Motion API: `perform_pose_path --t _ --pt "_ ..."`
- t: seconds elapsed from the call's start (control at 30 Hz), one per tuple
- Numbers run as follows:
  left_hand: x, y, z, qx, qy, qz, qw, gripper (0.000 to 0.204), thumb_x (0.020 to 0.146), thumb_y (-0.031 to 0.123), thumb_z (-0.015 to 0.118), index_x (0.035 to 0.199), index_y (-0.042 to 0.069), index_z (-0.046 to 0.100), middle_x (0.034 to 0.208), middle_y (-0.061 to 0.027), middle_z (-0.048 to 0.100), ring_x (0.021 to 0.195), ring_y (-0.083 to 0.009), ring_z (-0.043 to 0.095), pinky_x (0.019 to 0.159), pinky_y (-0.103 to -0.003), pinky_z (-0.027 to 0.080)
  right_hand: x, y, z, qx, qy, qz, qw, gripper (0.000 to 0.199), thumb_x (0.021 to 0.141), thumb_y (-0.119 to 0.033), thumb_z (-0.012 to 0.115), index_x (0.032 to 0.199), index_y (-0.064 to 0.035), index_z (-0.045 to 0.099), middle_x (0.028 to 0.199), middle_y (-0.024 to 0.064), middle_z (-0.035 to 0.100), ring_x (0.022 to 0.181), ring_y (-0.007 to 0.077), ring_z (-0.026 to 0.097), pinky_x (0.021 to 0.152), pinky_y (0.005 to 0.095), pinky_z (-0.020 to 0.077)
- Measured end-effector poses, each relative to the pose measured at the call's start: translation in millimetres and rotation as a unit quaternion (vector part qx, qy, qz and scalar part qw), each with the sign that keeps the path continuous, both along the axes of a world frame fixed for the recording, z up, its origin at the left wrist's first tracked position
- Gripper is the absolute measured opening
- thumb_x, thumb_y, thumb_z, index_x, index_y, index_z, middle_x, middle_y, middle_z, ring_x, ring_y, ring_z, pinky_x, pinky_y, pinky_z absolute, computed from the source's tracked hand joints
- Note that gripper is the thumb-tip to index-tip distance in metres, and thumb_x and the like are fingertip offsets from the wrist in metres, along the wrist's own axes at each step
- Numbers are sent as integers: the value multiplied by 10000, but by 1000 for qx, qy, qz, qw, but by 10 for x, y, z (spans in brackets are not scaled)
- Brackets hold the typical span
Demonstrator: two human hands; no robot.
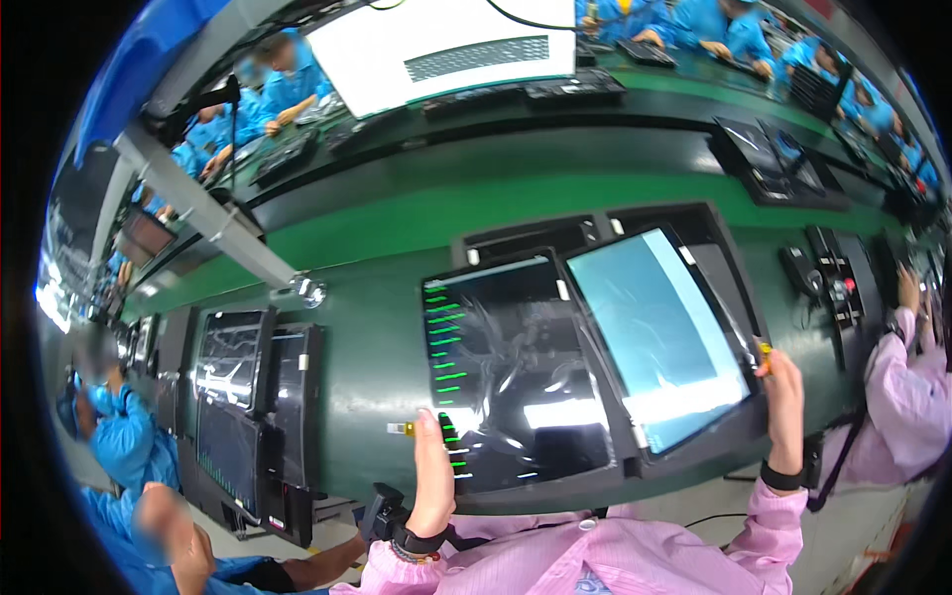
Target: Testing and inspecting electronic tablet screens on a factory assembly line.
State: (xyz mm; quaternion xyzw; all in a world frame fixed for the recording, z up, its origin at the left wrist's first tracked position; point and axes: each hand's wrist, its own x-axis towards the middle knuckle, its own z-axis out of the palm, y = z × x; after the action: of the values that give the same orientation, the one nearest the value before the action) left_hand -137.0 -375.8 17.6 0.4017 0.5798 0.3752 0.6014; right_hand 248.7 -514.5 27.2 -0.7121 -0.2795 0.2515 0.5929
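Observation:
Two tablet-like display panels lie side by side in front of me. The left panel (511,387) has a dark screen with green lines down its left side; the right panel (659,337) is lit pale blue. At the dark panel's lower left edge is my left hand (432,476), closed there with its thumb up and its other fingers largely hidden. A small yellow and white tab (401,428) sticks out beside that thumb. My right hand (784,397) is closed at the lit panel's right edge, its fingertips around a small yellow tab (765,357).
Black trays (729,233) lie beneath the panels. More dark panels (236,357) stand to the left, beside a metal post (213,213). On the right are black devices (831,273) and a person in pink (910,392). People in blue work across the bench, and another sits at left (134,431).

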Motion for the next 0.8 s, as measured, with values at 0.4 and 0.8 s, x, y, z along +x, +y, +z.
perform_pose_path --t 0.4,0.8 --pt "-124 50 48 170 94 17 981 460 972 402 270 1159 22 451 1033 -65 518 856 -132 490 763 -281 390 -244 525 209 -31 -371 164 914 258 925 -111 373 955 74 550 1121 174 568 1254 359 356 1061 462 212" --pt "-262 -124 219 250 84 26 964 366 972 289 302 1135 0 458 1088 -106 523 983 -172 498 829 -308 407 -501 530 312 -156 -352 207 899 332 923 -74 363 1219 24 477 1378 161 372 1270 321 341 992 353 313"
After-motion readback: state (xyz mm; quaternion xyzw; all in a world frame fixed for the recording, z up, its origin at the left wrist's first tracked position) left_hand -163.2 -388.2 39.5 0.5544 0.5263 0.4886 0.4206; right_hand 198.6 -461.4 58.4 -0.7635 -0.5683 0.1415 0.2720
